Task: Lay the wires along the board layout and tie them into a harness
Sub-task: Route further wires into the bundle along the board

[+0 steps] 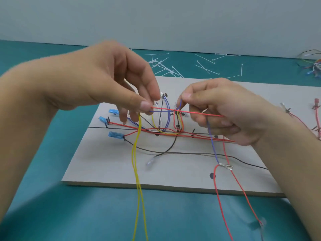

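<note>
Spanning centre frame above the board: red wire, one end pinched by left hand, other gripped by right hand.

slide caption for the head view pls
Left hand and right hand stretch a red wire over the layout board; yellow wires hang from the left.

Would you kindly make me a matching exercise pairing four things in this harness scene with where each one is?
Things:
1. yellow wires
2. uppermost red wire
3. blue terminals
4. white cable ties

Places:
A. scattered on the table behind the board
B. stretched between left hand and right hand
C. at the board's left edge
D. hanging from the left hand past the board's near edge

Pairs: 1-D, 2-B, 3-C, 4-A
</note>
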`<state>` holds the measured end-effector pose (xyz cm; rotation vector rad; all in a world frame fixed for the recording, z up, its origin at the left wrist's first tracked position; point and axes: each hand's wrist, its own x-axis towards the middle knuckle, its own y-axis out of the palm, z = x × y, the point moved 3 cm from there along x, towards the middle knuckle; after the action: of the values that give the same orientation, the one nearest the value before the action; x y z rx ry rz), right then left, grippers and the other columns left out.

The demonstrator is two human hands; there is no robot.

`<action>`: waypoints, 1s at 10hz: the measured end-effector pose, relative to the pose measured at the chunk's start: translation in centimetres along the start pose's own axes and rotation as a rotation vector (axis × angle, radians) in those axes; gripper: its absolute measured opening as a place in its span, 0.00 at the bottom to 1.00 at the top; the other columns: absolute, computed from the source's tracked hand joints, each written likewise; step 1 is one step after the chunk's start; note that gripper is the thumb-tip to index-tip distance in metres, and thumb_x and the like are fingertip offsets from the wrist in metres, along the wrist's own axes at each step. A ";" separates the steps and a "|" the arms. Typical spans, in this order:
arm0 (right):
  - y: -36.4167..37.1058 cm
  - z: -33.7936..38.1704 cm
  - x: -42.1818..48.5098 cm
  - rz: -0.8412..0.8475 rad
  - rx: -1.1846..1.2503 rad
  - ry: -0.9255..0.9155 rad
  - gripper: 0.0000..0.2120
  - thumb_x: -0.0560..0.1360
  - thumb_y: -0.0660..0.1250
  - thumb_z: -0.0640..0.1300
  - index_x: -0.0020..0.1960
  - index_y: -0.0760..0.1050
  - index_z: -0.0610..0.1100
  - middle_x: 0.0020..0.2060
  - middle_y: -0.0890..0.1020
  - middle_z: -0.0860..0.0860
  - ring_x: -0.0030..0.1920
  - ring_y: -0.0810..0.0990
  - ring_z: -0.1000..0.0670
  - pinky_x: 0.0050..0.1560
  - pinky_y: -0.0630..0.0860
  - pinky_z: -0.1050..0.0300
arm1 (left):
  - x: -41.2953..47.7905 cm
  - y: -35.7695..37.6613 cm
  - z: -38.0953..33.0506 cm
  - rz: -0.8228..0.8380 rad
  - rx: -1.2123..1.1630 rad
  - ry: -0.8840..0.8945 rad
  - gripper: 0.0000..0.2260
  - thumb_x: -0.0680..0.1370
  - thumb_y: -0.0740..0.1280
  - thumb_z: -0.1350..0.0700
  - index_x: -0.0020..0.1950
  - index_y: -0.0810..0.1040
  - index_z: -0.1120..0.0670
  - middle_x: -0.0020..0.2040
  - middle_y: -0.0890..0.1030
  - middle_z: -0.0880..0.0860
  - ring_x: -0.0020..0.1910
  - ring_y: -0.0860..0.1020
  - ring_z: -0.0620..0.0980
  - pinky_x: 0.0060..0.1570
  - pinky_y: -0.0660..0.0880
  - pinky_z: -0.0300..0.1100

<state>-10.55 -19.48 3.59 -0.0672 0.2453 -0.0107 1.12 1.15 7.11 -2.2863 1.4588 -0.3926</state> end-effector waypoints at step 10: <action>2.6 -0.5 -0.5 0.185 -0.162 -0.073 0.06 0.77 0.70 0.42 0.43 0.81 0.40 0.32 0.84 0.40 0.22 0.59 0.54 0.22 0.54 0.67 | -3.8 -4.2 5.5 -0.179 0.104 -0.213 0.17 0.64 0.82 0.49 0.47 0.85 0.57 0.42 0.86 0.62 0.36 0.83 0.61 0.37 0.82 0.52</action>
<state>-11.14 -16.92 3.02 -0.2058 0.1787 0.1954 5.29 7.16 4.11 -2.3025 1.1104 -0.2597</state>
